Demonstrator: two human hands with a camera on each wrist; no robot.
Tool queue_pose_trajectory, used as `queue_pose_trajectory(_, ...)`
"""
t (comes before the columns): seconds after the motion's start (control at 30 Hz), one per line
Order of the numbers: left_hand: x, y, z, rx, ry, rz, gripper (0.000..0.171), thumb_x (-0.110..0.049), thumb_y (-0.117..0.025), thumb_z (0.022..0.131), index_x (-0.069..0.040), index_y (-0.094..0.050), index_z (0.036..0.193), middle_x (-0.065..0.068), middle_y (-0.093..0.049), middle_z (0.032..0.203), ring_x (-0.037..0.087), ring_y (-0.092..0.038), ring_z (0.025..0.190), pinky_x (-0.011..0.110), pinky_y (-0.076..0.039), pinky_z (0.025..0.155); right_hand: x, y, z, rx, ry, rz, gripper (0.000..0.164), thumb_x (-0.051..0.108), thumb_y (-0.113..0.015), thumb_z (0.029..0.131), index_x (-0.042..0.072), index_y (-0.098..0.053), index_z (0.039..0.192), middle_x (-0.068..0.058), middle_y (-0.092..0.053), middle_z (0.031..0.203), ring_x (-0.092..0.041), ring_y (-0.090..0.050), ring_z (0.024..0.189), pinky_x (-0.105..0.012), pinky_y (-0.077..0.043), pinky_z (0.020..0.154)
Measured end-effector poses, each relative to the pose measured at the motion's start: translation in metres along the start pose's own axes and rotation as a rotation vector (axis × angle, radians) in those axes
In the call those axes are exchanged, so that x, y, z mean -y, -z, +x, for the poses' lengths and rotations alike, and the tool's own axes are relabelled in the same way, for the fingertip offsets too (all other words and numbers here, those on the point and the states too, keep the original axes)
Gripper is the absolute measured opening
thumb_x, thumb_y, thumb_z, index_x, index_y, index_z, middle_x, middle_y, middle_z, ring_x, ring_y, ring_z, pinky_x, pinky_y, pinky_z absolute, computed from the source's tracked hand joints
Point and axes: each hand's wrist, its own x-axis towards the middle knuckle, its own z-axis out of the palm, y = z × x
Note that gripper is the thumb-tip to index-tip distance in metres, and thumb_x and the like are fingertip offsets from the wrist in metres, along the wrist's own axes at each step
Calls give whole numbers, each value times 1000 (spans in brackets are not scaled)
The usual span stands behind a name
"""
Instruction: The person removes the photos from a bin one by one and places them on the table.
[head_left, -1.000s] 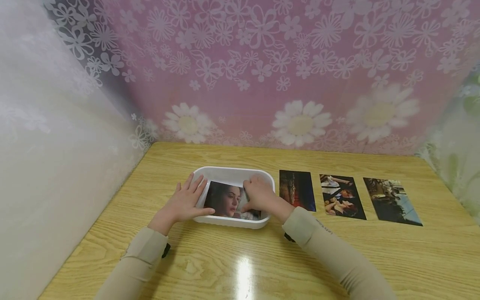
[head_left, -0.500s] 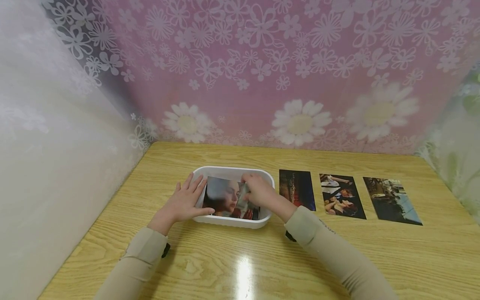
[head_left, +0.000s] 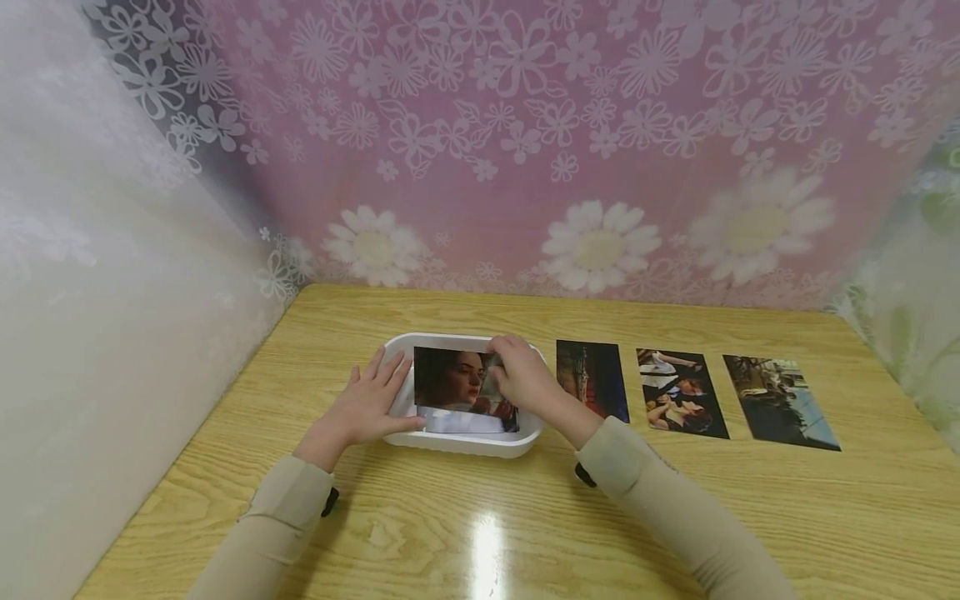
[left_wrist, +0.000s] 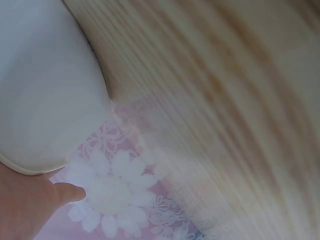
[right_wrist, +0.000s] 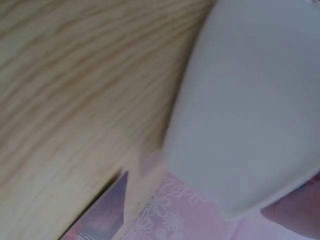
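Observation:
A white oblong plastic tray (head_left: 457, 447) stands on the table, its outer wall filling much of both wrist views. My left hand (head_left: 363, 408) rests with spread fingers on the tray's left rim. My right hand (head_left: 528, 379) pinches the right edge of a photo print (head_left: 446, 379) showing a face in profile, tilted up inside the tray. Beneath its lower edge lies another glossy sheet (head_left: 468, 422), washed out by glare. Part of the left hand (left_wrist: 30, 205) shows below the tray in the left wrist view. In the right wrist view only a fingertip (right_wrist: 297, 210) appears.
Three photo prints lie in a row right of the tray: a dark one (head_left: 592, 375), one of a couple (head_left: 682, 392) and a street-like scene (head_left: 780, 400). The wood-grain table (head_left: 405, 517) meets a pink floral curtain (head_left: 487, 167) behind.
My right hand has lifted the profile photo from lying flatter in the tray to a tilted position farther back, baring the glossy sheet beneath. My left hand has stayed at the left rim.

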Motion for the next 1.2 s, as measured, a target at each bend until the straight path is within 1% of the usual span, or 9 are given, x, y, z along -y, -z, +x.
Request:
queue_pose_trajectory(0.23,0,0,0,2,4,1,98,-71,-43,74,-5,-14,142,12,-11,146,33,3,132,61,-11,96,4,19,-11,-95,-53,238,14,1,-49,89,3,-56,101,-10,-59,96,-16,-49,64,-32,-41,58)
queue_pose_trajectory(0.33,0,-1,1,1,-1,0,99,-71,-42,74,-5,-15,142,12,-11,146,34,3,132,62,-11,96,3,33,-20,-177,-88,347,13,3,-50,89,2,-55,101,-14,-58,102,-22,-55,78,-35,-45,63)
queue_pose_trajectory(0.43,1,-2,1,-6,-3,2,98,-71,-42,75,-4,-17,142,13,-12,146,34,2,131,62,-12,95,0,50,-32,-242,-138,459,12,3,-53,88,0,-55,99,-15,-56,105,-26,-54,98,-38,-46,71)
queue_pose_trajectory(0.53,1,-2,1,-9,-4,-1,98,-71,-42,75,-3,-17,141,13,-12,146,35,2,131,62,-12,95,-4,68,-46,-267,-207,594,12,2,-53,87,-3,-52,98,-15,-54,102,-24,-52,100,-33,-45,74)
queue_pose_trajectory(0.67,2,-2,1,1,2,5,98,-72,-40,75,-4,-16,142,12,-11,146,34,3,132,62,-11,96,-7,88,-69,-267,-268,726,13,2,-52,88,-6,-47,97,-10,-52,93,-16,-52,88,-26,-45,72)
queue_pose_trajectory(0.83,2,-1,1,17,5,1,99,-72,-39,75,-4,-14,142,12,-10,146,34,3,132,61,-11,96,-12,102,-102,-251,-319,810,8,3,-51,89,0,-45,94,1,-48,87,-7,-47,70,-21,-44,63)
queue_pose_trajectory(1.0,2,-1,1,18,7,-3,98,-72,-39,75,-4,-14,142,12,-9,147,34,4,131,61,-10,96,-20,103,-130,-213,-424,849,12,11,-54,89,5,-43,92,1,-43,86,-7,-41,66,-23,-42,59)
queue_pose_trajectory(1.07,1,0,1,18,5,-5,98,-72,-39,75,-5,-14,142,12,-9,147,34,4,131,61,-10,96,-23,101,-141,-185,-470,876,15,12,-55,89,4,-42,92,0,-40,84,-10,-41,72,-24,-42,61)
queue_pose_trajectory(1.2,1,0,1,13,-4,-7,97,-71,-41,76,-4,-15,142,13,-10,146,35,3,131,62,-10,96,-31,94,-157,-122,-545,872,19,13,-54,89,1,-39,91,-2,-37,83,-11,-39,71,-27,-40,60)
